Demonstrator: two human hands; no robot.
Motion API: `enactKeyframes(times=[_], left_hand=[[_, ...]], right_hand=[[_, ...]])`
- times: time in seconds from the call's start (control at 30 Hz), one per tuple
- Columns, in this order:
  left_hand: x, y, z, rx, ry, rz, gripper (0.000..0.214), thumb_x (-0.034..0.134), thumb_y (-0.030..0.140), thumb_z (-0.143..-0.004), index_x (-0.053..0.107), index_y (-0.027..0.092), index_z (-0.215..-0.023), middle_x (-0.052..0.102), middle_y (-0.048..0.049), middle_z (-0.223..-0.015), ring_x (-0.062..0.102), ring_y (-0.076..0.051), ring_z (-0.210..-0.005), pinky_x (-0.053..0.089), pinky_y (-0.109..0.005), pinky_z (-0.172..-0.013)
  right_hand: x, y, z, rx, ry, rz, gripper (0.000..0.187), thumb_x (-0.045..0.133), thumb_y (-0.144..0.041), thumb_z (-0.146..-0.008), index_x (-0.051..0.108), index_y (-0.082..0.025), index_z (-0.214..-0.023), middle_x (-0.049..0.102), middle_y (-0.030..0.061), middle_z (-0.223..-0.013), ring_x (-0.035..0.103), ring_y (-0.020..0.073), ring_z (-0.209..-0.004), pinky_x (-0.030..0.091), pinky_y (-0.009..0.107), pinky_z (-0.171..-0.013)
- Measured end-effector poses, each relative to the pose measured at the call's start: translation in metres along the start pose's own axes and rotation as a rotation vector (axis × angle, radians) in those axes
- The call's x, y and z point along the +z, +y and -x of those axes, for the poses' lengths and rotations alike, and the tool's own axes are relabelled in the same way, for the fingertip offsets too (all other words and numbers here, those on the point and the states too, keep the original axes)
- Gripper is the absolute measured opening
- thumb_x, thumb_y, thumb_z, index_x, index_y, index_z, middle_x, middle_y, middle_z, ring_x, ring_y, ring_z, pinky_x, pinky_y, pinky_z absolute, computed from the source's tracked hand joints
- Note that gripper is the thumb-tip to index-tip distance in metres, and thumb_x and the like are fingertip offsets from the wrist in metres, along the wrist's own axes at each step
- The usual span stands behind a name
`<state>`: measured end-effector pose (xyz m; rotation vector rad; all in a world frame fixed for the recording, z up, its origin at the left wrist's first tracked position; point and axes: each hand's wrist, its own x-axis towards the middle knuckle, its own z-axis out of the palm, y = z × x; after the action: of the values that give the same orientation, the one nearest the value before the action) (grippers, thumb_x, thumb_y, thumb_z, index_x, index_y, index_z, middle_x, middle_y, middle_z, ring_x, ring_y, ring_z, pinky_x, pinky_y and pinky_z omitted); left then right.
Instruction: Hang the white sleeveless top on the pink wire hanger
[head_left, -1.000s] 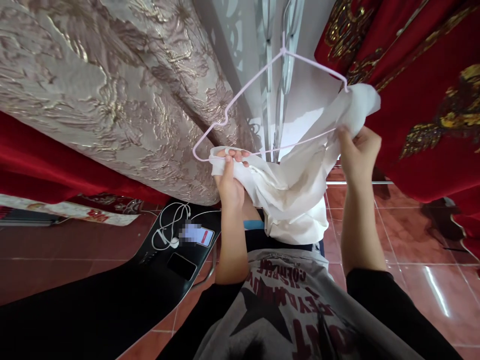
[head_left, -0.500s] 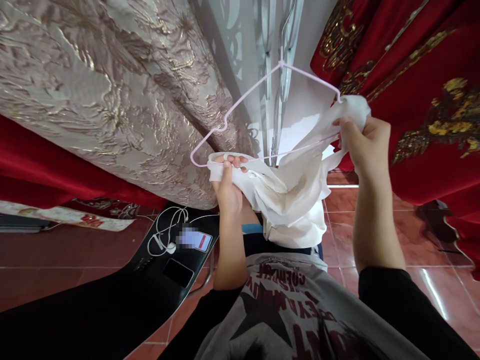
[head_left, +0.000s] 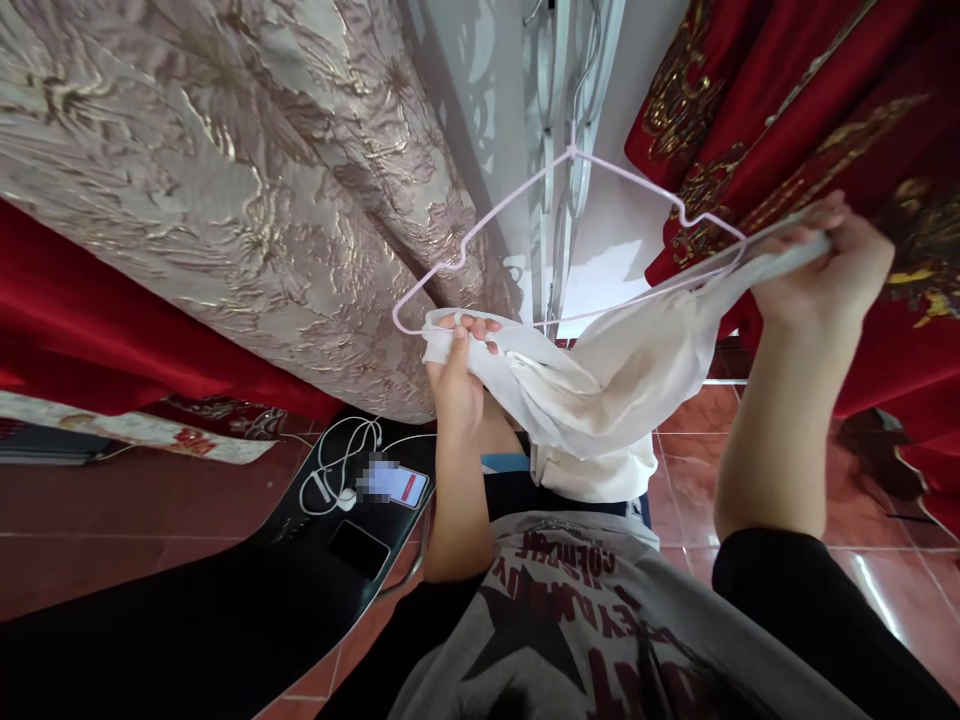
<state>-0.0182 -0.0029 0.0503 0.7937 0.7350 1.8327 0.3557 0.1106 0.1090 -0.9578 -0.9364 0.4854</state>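
Observation:
A thin white garment stretches between my two hands, its lower part bunched over my lap. Closed on its left edge is my left hand, right by the lower left corner of a pale pink clothes hanger. My right hand grips the garment's other edge, pulled out past the hanger's right end. That right end lies against the cloth, and the hanger's bottom bar runs along behind the garment's upper edge. The hanger's hook points up toward a white metal frame. I cannot tell exactly what kind of garment it is.
Beige brocade cloth hangs at the left, and red embroidered cloth at the right. White metal bars stand ahead. On a black bench lie a lit phone, a dark phone and white earphones. The floor is red tile.
My right hand has moved right and outward, drawing the garment taut beyond the hanger's right end, which shows now. My left hand keeps its hold. The hanger sits slightly lower and further right.

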Motion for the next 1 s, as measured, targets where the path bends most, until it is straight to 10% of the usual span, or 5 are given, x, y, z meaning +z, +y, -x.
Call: enactKeyframes(times=[0.13,0.3,0.43,0.67,1.0], left_hand=[[0.004,-0.010,0.003,-0.027,-0.007,0.034,0.030,0.086,0.041,-0.088,0.065,0.020,-0.092,0.057,-0.0029,-0.083,0.069,-0.019,-0.092,0.050,-0.023,-0.063],[0.005,-0.021,0.001,-0.040,-0.022,0.085,0.028,0.086,0.038,-0.088,0.065,0.021,-0.094,0.058,-0.0026,-0.084,0.071,-0.018,-0.095,0.044,-0.019,-0.055],[0.000,-0.021,0.000,-0.069,-0.027,0.042,0.032,0.090,0.040,-0.083,0.067,0.021,-0.092,0.065,-0.0048,-0.086,0.074,-0.022,-0.105,0.040,-0.018,-0.050],[-0.035,-0.007,0.004,-0.240,-0.003,-0.089,0.037,0.088,0.042,-0.080,0.074,0.019,-0.106,0.076,-0.0180,-0.131,0.080,-0.026,-0.096,0.038,-0.020,-0.047],[-0.041,0.064,-0.059,0.020,0.201,-0.310,0.020,0.071,0.037,-0.097,0.069,0.017,-0.095,0.081,-0.0106,-0.099,0.066,-0.017,-0.064,0.056,-0.035,-0.064]], right_hand=[[0.029,0.002,0.073,0.035,0.295,-0.050,0.026,0.032,-0.024,-0.099,0.056,-0.021,-0.091,0.046,-0.0021,-0.072,0.023,0.0070,-0.048,0.019,0.029,-0.053],[0.084,-0.004,0.158,-0.183,-0.105,0.257,0.044,0.048,-0.060,-0.103,0.069,-0.022,-0.100,0.071,0.0050,-0.090,0.057,0.0121,-0.068,0.045,0.030,-0.068],[0.094,0.019,0.164,-0.171,-0.453,0.444,0.054,0.048,-0.070,-0.101,0.066,-0.021,-0.086,0.066,0.0040,-0.078,0.061,0.0153,-0.075,0.048,0.032,-0.072],[0.092,0.034,0.171,-0.221,-0.369,0.479,0.051,0.050,-0.065,-0.102,0.045,-0.023,-0.074,0.044,-0.0026,-0.063,0.041,0.0113,-0.061,0.037,0.030,-0.062],[0.098,0.037,0.182,-0.184,-0.373,0.429,0.056,0.050,-0.073,-0.100,0.047,-0.023,-0.075,0.046,-0.0010,-0.063,0.047,0.0134,-0.064,0.042,0.031,-0.064]])
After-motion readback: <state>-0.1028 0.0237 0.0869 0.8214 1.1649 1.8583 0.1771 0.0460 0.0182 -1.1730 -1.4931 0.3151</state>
